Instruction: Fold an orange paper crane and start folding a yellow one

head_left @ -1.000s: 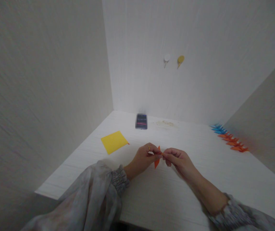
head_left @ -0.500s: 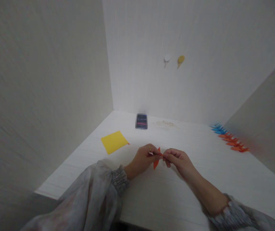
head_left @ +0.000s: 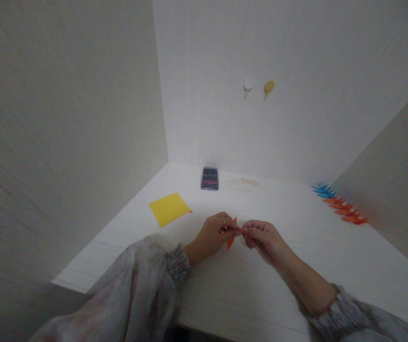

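A small folded piece of orange paper (head_left: 230, 243) is held just above the white table (head_left: 261, 299), its points sticking out above and below my left fingers. My left hand (head_left: 214, 235), with a ring on one finger, pinches the paper's middle. From the other side, my right hand (head_left: 264, 235) pinches the narrow tip of the same piece, fingertips close to those of the left. Much of the paper is hidden behind the fingers, so its full shape cannot be made out.
Yellow paper (head_left: 169, 209) lies at the left, with a tiny orange bit at its corner. A blurred dark item (head_left: 209, 179) stands near the back wall. Blue folded paper figures (head_left: 324, 191) and orange ones (head_left: 346, 211) line the right side. A yellow hook (head_left: 269, 86) and a white hook (head_left: 248, 84) are on the wall.
Almost nothing differs. Both hands keep their pinch on the orange paper, and the view has shifted very slightly.
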Motion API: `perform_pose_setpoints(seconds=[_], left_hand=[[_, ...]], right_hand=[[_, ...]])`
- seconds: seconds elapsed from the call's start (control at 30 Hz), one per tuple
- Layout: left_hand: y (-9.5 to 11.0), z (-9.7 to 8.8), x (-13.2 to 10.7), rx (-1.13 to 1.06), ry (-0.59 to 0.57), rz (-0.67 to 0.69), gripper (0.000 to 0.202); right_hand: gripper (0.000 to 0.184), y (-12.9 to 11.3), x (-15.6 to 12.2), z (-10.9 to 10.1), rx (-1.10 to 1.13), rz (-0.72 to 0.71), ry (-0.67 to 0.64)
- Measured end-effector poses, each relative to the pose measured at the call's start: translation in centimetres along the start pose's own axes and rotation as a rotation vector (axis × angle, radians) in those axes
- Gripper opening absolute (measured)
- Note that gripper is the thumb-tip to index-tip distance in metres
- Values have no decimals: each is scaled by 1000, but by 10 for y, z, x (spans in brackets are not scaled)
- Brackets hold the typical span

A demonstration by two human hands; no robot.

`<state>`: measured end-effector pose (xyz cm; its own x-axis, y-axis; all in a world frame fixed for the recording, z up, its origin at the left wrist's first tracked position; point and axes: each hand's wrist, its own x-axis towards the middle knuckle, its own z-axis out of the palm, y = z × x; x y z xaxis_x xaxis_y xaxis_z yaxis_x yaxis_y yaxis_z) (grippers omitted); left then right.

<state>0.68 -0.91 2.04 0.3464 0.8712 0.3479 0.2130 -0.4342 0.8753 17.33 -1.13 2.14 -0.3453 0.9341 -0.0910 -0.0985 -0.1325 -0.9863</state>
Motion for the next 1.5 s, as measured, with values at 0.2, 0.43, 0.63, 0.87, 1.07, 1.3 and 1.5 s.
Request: perform_pose_setpoints(seconds=[0.2, 0.43, 0.63, 0.87, 1.07, 1.3, 1.5], left_hand=[[-2, 0, 0, 28, -5, 2, 11], [-7, 0, 0, 44, -29, 1, 11], [-5, 1, 1, -5, -30, -52, 13], [-5, 2, 1, -29, -11, -52, 11], [-3, 0, 0, -7, 21, -14, 11], [-2, -1, -1, -57, 30, -14, 11], [-3, 0, 0, -51, 30, -17, 11]], right_hand=[[15, 0, 1, 0, 4, 54, 0], [13, 0, 1, 0, -2, 53, 6], [13, 3, 2, 1, 58, 61, 9], [15, 1, 1, 3, 103, 79, 7], [15, -3, -2, 6, 143, 77, 8], [13, -3, -1, 6, 96, 55, 8], [17, -2, 0, 3, -39, 18, 25]])
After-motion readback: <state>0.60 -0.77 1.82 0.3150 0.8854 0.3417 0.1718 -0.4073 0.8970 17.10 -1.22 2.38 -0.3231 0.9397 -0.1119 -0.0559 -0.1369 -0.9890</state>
